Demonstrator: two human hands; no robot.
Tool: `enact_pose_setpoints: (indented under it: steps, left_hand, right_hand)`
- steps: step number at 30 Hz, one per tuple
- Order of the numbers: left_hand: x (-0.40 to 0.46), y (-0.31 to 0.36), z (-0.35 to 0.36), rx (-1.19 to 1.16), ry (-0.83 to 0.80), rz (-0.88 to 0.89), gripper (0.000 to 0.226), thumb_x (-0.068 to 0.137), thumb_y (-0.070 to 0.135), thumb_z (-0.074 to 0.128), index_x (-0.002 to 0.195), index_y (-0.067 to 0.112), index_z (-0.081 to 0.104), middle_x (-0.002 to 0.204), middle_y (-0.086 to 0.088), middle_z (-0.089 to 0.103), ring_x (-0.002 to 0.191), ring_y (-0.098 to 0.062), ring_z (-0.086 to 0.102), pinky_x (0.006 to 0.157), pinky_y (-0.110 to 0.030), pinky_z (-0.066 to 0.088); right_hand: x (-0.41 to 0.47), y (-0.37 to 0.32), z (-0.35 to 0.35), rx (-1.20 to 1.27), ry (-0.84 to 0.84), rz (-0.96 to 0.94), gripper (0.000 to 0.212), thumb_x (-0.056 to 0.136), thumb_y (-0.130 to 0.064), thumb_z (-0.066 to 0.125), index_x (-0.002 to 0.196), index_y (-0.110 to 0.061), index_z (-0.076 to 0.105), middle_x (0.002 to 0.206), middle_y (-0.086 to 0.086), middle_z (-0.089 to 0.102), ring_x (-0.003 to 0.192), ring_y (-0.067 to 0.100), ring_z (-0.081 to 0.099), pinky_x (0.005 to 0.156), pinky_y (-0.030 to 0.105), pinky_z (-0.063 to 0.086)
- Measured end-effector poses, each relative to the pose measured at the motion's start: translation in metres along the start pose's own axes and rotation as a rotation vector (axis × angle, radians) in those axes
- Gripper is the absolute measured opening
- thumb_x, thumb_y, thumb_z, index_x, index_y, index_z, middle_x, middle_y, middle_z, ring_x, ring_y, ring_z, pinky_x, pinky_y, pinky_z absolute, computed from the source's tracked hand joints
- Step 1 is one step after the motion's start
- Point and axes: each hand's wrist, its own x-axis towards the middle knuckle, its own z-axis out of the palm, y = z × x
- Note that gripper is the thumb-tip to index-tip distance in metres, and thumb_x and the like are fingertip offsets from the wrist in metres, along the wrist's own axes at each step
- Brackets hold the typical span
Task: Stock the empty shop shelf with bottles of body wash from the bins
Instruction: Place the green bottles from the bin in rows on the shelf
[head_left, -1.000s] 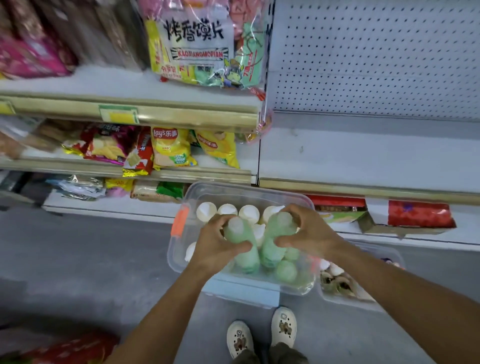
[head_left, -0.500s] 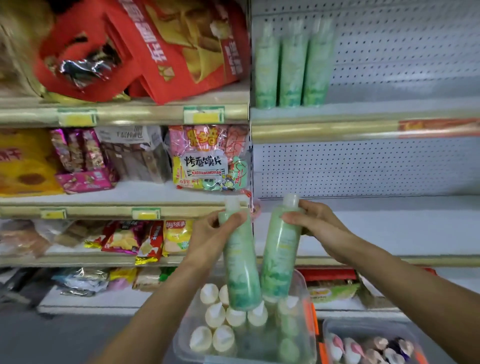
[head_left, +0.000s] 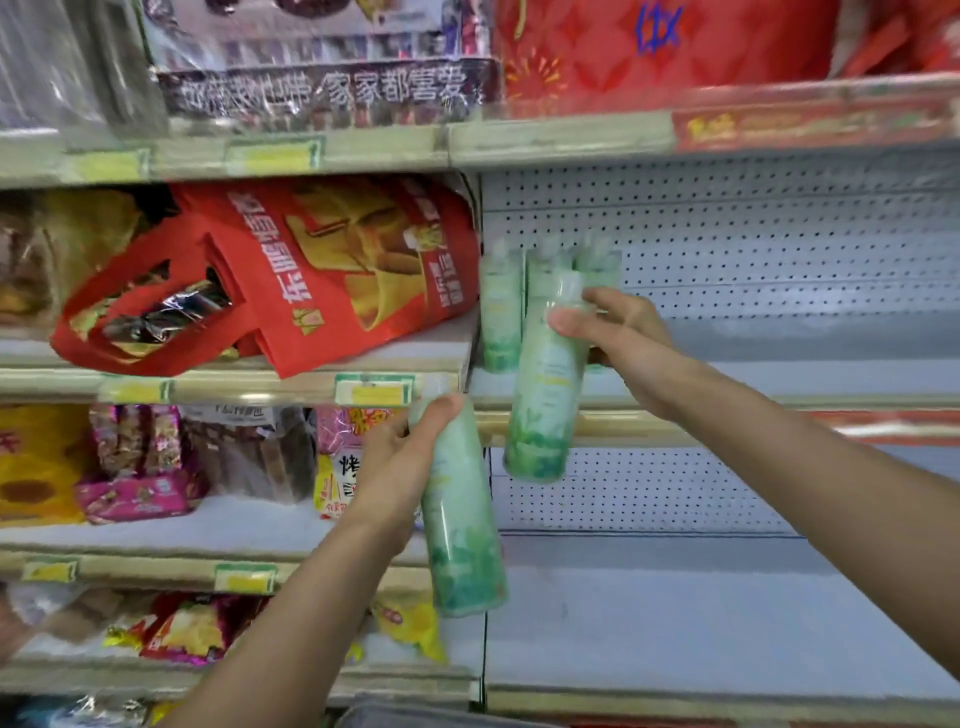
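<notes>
The right hand (head_left: 618, 343) has its fingers curled round the neck of a green bottle (head_left: 543, 384), just in front of three bottles (head_left: 500, 312) standing on the shelf (head_left: 779, 382) beyond the fingers. The left hand (head_left: 400, 467) grips a second bottle (head_left: 462, 530) near its top, lower and left of the right fingers.

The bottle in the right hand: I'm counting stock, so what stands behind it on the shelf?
Behind the raised bottle stand green bottles against the pegboard; three tops show, anything further back is covered.
</notes>
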Motion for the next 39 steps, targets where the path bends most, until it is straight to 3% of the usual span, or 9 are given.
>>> enact_pose_setpoints:
  steps: [8,11,15,20,23,28,33,36,39]
  left_hand:
    - [0.032,0.014,0.025,0.064,0.014,0.083,0.027,0.082,0.038,0.074,0.078,0.012,0.067,0.068,-0.001,0.067,0.062,-0.016,0.064,0.054,-0.023,0.050]
    - [0.039,0.014,0.026,0.009,0.022,0.079,0.029,0.082,0.036,0.073,0.081,0.008,0.067,0.068,-0.003,0.066,0.060,-0.017,0.063,0.051,-0.024,0.051]
    - [0.047,0.013,0.025,0.005,0.031,0.087,0.029,0.081,0.037,0.073,0.080,0.009,0.067,0.066,-0.002,0.065,0.058,-0.016,0.062,0.052,-0.025,0.050]
    - [0.060,0.014,0.019,0.023,0.052,0.083,0.038,0.072,0.047,0.078,0.083,0.011,0.073,0.077,-0.008,0.071,0.070,-0.021,0.068,0.072,-0.039,0.057]
    - [0.067,0.015,0.019,0.023,0.060,0.080,0.046,0.064,0.052,0.076,0.083,0.011,0.073,0.080,-0.011,0.072,0.073,-0.024,0.069,0.076,-0.042,0.058]
    - [0.068,0.018,0.024,0.038,0.036,0.106,0.035,0.077,0.045,0.076,0.082,0.011,0.071,0.073,-0.005,0.068,0.066,-0.018,0.065,0.064,-0.031,0.054]
    - [0.067,0.022,0.028,0.049,0.018,0.099,0.032,0.081,0.041,0.073,0.090,0.011,0.072,0.076,-0.003,0.073,0.069,-0.016,0.069,0.063,-0.029,0.052]
    - [0.066,0.025,0.028,0.073,0.023,0.104,0.041,0.076,0.044,0.076,0.096,0.009,0.070,0.080,-0.002,0.074,0.071,-0.015,0.070,0.063,-0.030,0.053]
    - [0.067,0.030,0.029,0.092,0.045,0.123,0.068,0.061,0.054,0.083,0.105,0.005,0.064,0.087,-0.007,0.072,0.076,-0.018,0.069,0.072,-0.043,0.059]
  right_hand:
    - [0.097,-0.007,0.006,-0.082,-0.014,-0.134,0.050,0.078,-0.027,0.078,0.122,-0.012,0.060,0.110,0.001,0.070,0.102,0.017,0.067,0.093,0.037,0.053]
    - [0.117,0.005,0.013,-0.179,-0.053,-0.107,0.060,0.079,-0.028,0.077,0.131,-0.011,0.053,0.115,-0.002,0.063,0.103,0.014,0.063,0.090,0.027,0.050]
    - [0.135,0.023,0.020,-0.252,-0.112,-0.041,0.075,0.079,-0.036,0.077,0.141,-0.012,0.043,0.121,-0.002,0.057,0.112,0.014,0.055,0.102,0.030,0.044]
    - [0.149,0.028,0.026,-0.301,-0.122,-0.010,0.099,0.062,-0.059,0.079,0.143,-0.017,0.040,0.138,0.005,0.054,0.121,0.019,0.055,0.106,0.036,0.044]
    - [0.150,0.030,0.029,-0.358,-0.079,-0.024,0.085,0.073,-0.054,0.075,0.142,-0.018,0.041,0.139,0.003,0.050,0.126,0.019,0.050,0.107,0.033,0.041]
    - [0.147,0.031,0.029,-0.391,-0.082,-0.061,0.081,0.076,-0.052,0.074,0.141,-0.015,0.043,0.135,0.002,0.055,0.124,0.019,0.052,0.106,0.037,0.043]
    - [0.137,0.025,0.032,-0.392,-0.124,-0.036,0.070,0.084,-0.039,0.070,0.142,-0.014,0.040,0.126,-0.005,0.053,0.119,0.012,0.050,0.098,0.026,0.041]
    - [0.118,0.027,0.032,-0.488,0.009,-0.125,0.073,0.081,-0.041,0.072,0.138,-0.013,0.037,0.128,0.004,0.053,0.119,0.021,0.052,0.099,0.037,0.045]
    - [0.071,0.034,0.034,-0.426,0.167,-0.274,0.062,0.081,-0.050,0.068,0.126,-0.017,0.042,0.110,-0.003,0.052,0.100,0.015,0.053,0.089,0.038,0.050]
